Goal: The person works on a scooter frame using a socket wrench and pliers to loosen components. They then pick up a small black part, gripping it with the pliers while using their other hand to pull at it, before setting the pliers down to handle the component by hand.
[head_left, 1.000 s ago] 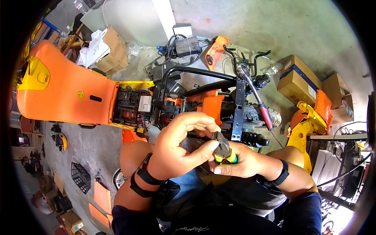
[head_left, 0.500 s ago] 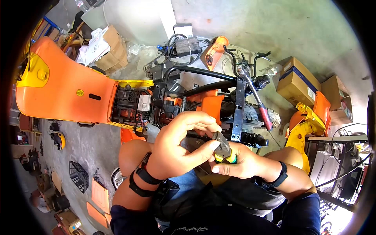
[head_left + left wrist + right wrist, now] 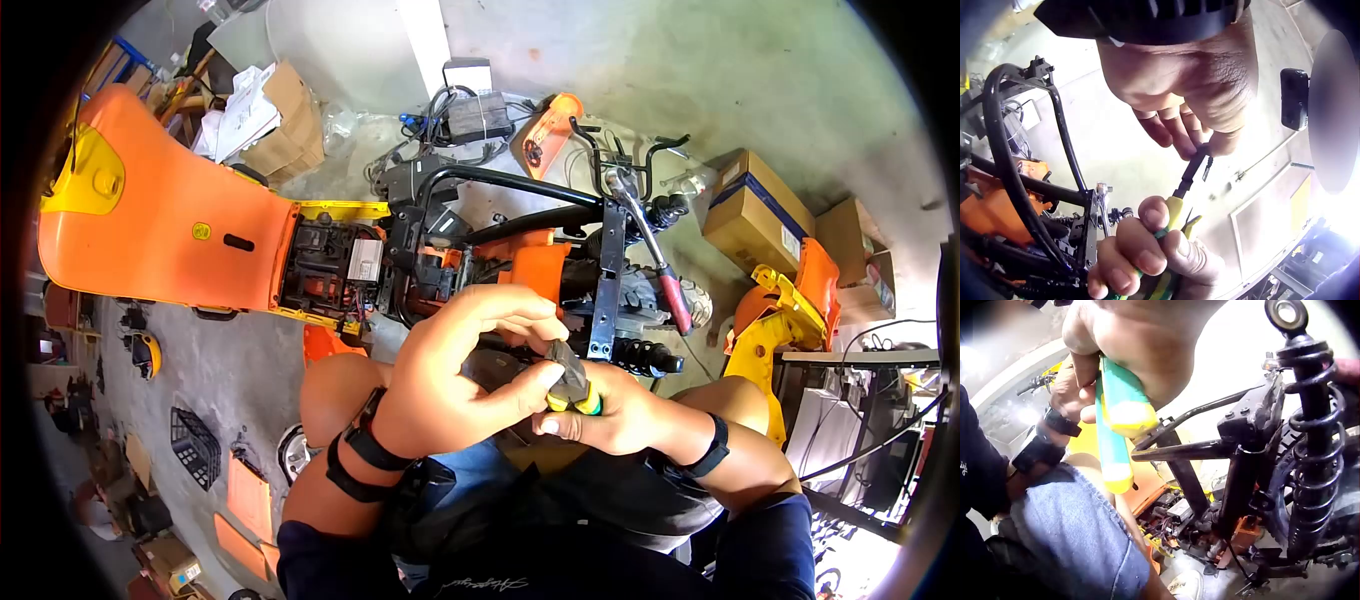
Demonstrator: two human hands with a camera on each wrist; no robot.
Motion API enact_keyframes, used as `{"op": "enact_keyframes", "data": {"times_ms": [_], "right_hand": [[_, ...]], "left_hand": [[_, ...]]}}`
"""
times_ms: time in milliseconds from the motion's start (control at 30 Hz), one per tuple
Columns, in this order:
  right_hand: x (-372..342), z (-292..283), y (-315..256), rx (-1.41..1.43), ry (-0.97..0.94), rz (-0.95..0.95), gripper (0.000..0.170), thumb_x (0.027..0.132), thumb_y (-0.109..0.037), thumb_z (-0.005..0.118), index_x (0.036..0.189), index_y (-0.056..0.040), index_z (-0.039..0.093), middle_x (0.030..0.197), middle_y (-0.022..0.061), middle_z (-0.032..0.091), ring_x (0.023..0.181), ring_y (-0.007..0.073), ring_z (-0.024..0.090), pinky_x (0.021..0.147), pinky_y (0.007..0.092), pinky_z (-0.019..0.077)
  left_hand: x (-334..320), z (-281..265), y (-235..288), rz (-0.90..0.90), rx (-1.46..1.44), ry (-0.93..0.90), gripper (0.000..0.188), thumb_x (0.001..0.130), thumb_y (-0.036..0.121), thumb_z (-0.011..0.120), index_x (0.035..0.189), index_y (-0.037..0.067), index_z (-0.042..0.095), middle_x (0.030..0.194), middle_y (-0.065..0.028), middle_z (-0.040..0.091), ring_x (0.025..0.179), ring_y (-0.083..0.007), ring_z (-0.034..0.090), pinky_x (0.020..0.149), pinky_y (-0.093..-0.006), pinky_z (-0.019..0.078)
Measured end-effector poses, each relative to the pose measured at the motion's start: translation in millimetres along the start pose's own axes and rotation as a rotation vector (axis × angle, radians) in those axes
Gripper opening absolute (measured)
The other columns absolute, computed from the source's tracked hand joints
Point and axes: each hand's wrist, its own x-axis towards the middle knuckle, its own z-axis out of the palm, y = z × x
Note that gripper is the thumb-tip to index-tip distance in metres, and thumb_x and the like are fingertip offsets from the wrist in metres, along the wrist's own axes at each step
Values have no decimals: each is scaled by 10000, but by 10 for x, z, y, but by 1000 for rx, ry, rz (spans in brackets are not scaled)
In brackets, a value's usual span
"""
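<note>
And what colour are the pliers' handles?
The pliers' handles are blue-green with yellow ends, clearest in the right wrist view.

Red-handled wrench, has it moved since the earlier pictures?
No. Against the black crossbar, the red-handled wrench sits as before: metal head by the bar's upper end, handle out to the right.

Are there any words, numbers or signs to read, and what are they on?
No word or number is clear enough to read.
Shirt: pale, curly writing, unreadable.
Orange panel: yellow badge, its mark too small.
Box: white label, too small.
Papers: too blurred.
Shoe: dark marks, too blurred.
</note>
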Motion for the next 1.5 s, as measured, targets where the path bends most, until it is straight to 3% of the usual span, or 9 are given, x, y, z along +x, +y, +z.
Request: {"op": "enact_keyframes", "data": {"times_ms": [167, 267, 500, 800, 1133, 1300, 1400, 1500], "right_hand": [[16, -77, -88, 58, -116, 37, 288, 976, -151, 662, 1235, -56, 581, 1125, 52, 671, 1045, 147, 621, 931, 322, 495], [5, -99, -71, -41, -86, -6, 362, 975, -180, 668, 1297, -55, 561, 1167, 61, 671, 1077, 159, 619, 954, 326, 486], [-1, -148, 1, -29, -100, 49, 387, 976, -191, 665, 1321, -66, 540, 1130, 46, 658, 1060, 139, 586, 952, 321, 464], [18, -165, -14, 23, -71, -37, 338, 975, -171, 663, 1283, -75, 562, 1146, 44, 649, 1064, 150, 601, 966, 336, 473], [-1, -168, -106, 9, -62, 31, 273, 985, -176, 648, 1224, -66, 573, 1095, 33, 646, 1014, 141, 610, 924, 320, 487], [26, -139, -21, 107, -53, -9, 256, 990, -165, 639, 1182, -49, 516, 1010, 33, 621, 974, 137, 602, 879, 305, 492], [26, -101, 54, 273, -80, 9, 270, 984, -152, 648, 1188, -48, 505, 995, 33, 616, 963, 145, 598, 868, 312, 493], [22, -152, 35, 119, -122, -64, 274, 979, -141, 652, 1188, -48, 501, 989, 34, 612, 963, 145, 596, 876, 318, 491]], "left_hand": [[-2, 2, -3, -9, 2, 8, 510, 822, -80, 716, 1268, -11, 479, 1091, -145, 652, 996, -188, 656, 913, -341, 525], [0, 11, -11, -6, 15, -2, 502, 825, -68, 720, 1263, -11, 481, 1095, -146, 653, 1000, -188, 655, 905, -342, 523], [31, 46, -49, 3, 99, -17, 477, 830, -51, 725, 1239, 0, 485, 1108, -144, 654, 1012, -190, 650, 882, -333, 513], [39, 134, -93, -3, -79, 71, 484, 843, -21, 740, 1259, 15, 495, 1118, -123, 675, 1030, -176, 660, 891, -309, 505], [25, 194, -131, -32, -168, 111, 452, 877, 9, 728, 1255, 31, 481, 1133, -122, 677, 1027, -162, 657, 832, -284, 480], [0, 209, -130, -77, -189, 105, 439, 896, -25, 677, 1258, 34, 435, 1153, -153, 641, 1037, -184, 641, 840, -300, 495], [17, 222, -124, -54, -235, 135, 435, 891, -1, 711, 1259, 28, 481, 1144, -118, 671, 1015, -151, 653, 834, -279, 479], [19, 174, -130, -68, -226, 126, 423, 896, -1, 705, 1256, 28, 484, 1147, -117, 670, 1016, -149, 654, 835, -278, 480]]}}
